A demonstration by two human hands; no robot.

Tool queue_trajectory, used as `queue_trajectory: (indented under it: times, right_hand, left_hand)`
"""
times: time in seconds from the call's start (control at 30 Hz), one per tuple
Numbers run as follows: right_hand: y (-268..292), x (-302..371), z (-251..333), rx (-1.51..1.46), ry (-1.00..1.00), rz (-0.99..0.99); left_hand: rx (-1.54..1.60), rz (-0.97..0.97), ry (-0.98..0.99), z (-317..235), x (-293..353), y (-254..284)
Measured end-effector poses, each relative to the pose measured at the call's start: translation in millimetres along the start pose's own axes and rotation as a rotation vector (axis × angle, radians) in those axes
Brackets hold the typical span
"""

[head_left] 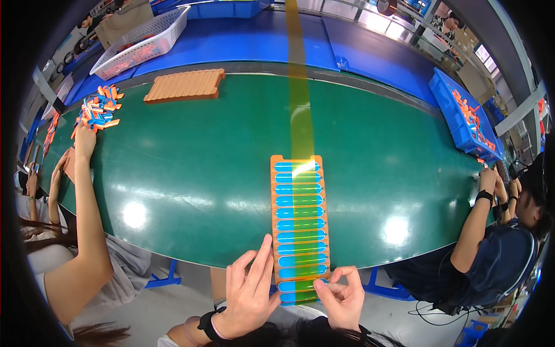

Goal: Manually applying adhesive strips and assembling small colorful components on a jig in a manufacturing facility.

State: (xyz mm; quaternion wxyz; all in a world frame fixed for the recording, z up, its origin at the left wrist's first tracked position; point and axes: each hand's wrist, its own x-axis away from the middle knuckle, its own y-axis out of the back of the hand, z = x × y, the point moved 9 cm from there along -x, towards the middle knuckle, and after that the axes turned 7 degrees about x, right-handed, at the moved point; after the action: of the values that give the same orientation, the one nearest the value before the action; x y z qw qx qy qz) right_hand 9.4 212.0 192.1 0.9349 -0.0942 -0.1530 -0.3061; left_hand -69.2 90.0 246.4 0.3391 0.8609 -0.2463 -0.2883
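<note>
A long orange-brown grooved tray (326,231) lies lengthwise in front of me, its near end by the table edge. Rounded blue pieces (283,213) fill its grooves in a row. A see-through yellow tape (300,115) runs from the top of the view down over the middle of the pieces. My left hand (245,295), fingers stretched out, is beside the tray's near left side, its thumb by the lowest pieces. At the near right corner, my right hand (342,298) has thumb and curled fingers closed at the tape's right edge. The exact grip is partly hidden.
Another grooved tray (185,85) sits at the far left of the green table (231,144). At left, a co-worker's hand (85,139) reaches to a pile of orange and blue pieces (101,107). A blue bin (457,121) stands right, near another person; a white basket (141,49) stands behind.
</note>
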Motion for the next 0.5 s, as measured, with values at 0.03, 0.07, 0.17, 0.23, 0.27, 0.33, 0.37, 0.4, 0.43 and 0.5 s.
queue_trajectory:
  times: [0.03,0.07,0.17,0.23,0.27,0.33,0.37,0.4,0.43,0.5]
  right_hand:
    - [-0.3,-1.2,-0.3,0.008,0.013,-0.002]
    - [-0.8,-2.2,-1.4,0.008,0.009,-0.003]
    - [-3.4,-3.0,2.4,0.024,0.039,0.002]
    - [-3.8,-3.5,3.1,0.006,0.034,-0.007]
    - [-3.8,-3.1,2.1,0.005,0.033,-0.006]
    - [1.9,-3.6,-1.1,0.026,0.017,-0.038]
    - [3.5,-4.3,-0.4,0.028,0.016,-0.045]
    - [0.7,-3.7,1.6,0.026,0.02,-0.029]
    - [-1.8,-3.4,3.4,0.026,0.024,-0.014]
    - [-3.3,-3.9,3.8,0.031,0.023,-0.022]
  left_hand:
    - [-0.018,0.003,-0.004,0.4,-0.5,-0.4]
    - [-0.017,0.006,-0.002,1.8,-0.2,-1.1]
    - [-0.042,-0.005,-0.039,2.9,-0.9,-0.5]
    - [-0.034,-0.008,-0.093,3.0,-2.8,2.2]
    - [-0.034,-0.007,-0.092,4.2,-4.5,5.2]
    - [-0.08,0.013,-0.158,0.9,-10.6,7.4]
    - [-0.074,0.016,-0.161,7.8,-12.7,7.4]
    - [-0.093,0.041,-0.377,-1.7,-7.2,7.7]
    - [-0.111,0.067,-0.594,-14.3,1.7,6.9]
    - [-0.13,0.061,-0.621,-16.2,0.4,9.1]
